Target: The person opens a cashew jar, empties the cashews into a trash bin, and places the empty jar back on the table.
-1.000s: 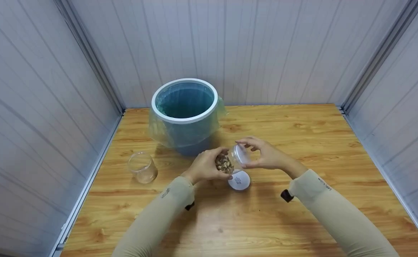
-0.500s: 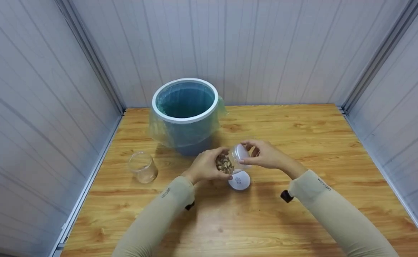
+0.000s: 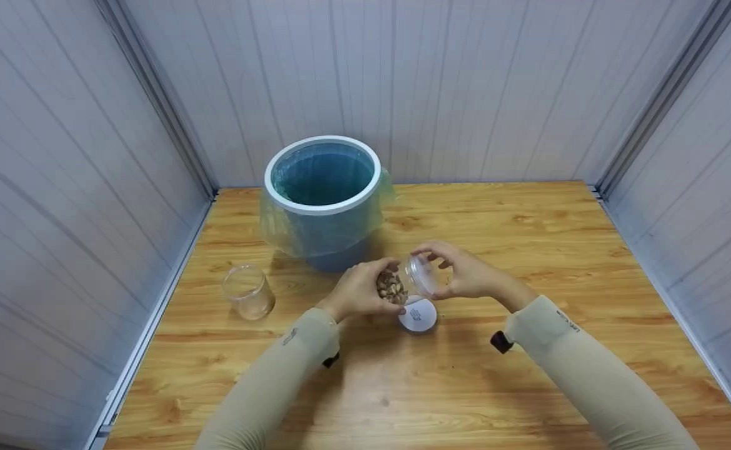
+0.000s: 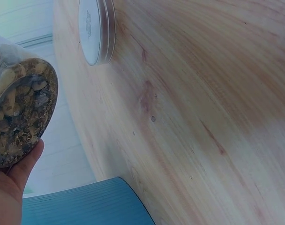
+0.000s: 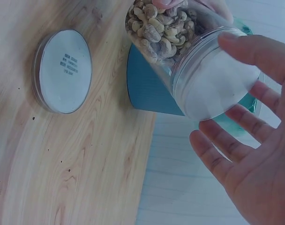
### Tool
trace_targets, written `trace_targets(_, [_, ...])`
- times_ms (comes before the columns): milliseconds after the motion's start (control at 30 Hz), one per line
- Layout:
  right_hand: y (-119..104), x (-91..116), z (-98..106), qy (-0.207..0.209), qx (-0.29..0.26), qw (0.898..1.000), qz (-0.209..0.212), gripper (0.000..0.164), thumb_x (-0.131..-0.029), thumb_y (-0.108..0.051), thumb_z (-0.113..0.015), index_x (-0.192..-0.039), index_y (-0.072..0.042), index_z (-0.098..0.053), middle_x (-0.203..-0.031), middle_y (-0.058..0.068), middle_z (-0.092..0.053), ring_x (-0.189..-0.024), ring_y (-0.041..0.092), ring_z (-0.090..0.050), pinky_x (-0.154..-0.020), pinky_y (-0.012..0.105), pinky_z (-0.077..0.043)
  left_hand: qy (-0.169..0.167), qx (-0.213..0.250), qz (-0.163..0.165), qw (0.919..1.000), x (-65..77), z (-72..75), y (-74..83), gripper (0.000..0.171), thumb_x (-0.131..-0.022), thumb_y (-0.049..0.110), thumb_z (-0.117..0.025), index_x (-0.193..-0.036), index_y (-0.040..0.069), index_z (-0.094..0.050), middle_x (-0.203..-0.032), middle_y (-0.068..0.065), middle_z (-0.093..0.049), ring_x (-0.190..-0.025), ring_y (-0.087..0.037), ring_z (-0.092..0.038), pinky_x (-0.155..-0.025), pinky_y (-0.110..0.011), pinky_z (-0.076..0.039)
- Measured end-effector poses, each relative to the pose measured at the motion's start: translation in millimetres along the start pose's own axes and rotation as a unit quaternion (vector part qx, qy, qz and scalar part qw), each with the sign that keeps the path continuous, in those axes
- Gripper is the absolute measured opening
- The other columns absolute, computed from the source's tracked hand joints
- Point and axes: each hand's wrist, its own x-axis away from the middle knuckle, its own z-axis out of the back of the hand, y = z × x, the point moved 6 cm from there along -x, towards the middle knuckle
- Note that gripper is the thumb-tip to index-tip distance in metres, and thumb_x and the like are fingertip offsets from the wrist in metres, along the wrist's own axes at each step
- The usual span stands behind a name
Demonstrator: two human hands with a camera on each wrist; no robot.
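My left hand [image 3: 359,289] grips a clear jar [image 5: 156,35] lying on its side in the air, packed with brownish dried pieces that look like beans or nuts. Its round base [image 4: 27,108] faces the left wrist camera. At the other end is a white-faced cap [image 5: 222,86] with a clear ridged rim. Around that cap my right hand [image 3: 472,275] spreads its fingers; in the right wrist view the thumb touches the rim and the other fingers are extended near the edge. Below the jar, a white printed lid [image 3: 418,314] lies flat on the table.
Behind the hands stands a blue bin [image 3: 334,240] with a white ring [image 3: 322,210] and a greenish liner bag. A clear empty-looking cup [image 3: 250,294] stands on the wooden table [image 3: 528,231] at the left. Panel walls [image 3: 440,87] enclose the back and sides.
My right fingers closed in on the cap half a second ago and are now spread wider around it again. The left hand and jar have barely moved.
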Motion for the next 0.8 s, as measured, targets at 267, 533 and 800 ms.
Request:
trace_targets(267, [1,0,1,0.004,0.001,1.0,-0.02,0.088,-0.084,-0.017,-0.092,-0.16,-0.007,-0.047,-0.158,0.022,-0.053,-0.136,0.046,-0.057,-0.111,0.069,-0.049,0.005,0.006,-0.003,1.0,-0.4,1.1,1.7,0.091,-0.073,0.031,-0.102,-0.151,0.008,-0.06,-0.137,-0.011,-0.074,-0.117,-0.024,-0.071,-0.106,-0.049,-0.058])
trace_targets(533, [10,0,-1,0.005,0.004,0.991,-0.137,0.083,-0.1,-0.047,-0.077,-0.164,-0.005,-0.043,-0.143,0.025,-0.061,-0.111,0.037,-0.07,-0.089,0.045,-0.063,0.004,0.002,-0.007,1.0,-0.3,1.1,1.2,0.09,-0.074,0.035,-0.101,-0.151,0.009,-0.06,-0.135,-0.009,-0.075,-0.117,-0.021,-0.072,-0.107,-0.046,-0.059])
trace_targets(800, [10,-1,-3,-0.013,-0.009,0.995,-0.097,0.078,-0.096,-0.029,-0.084,-0.16,-0.003,-0.048,-0.146,0.023,-0.061,-0.115,0.036,-0.068,-0.098,0.053,-0.061,-0.003,-0.003,-0.001,1.0,0.6,-0.2,-1.1,0.092,-0.075,0.034,-0.1,-0.152,0.008,-0.059,-0.139,-0.013,-0.073,-0.119,-0.023,-0.071,-0.107,-0.049,-0.058])
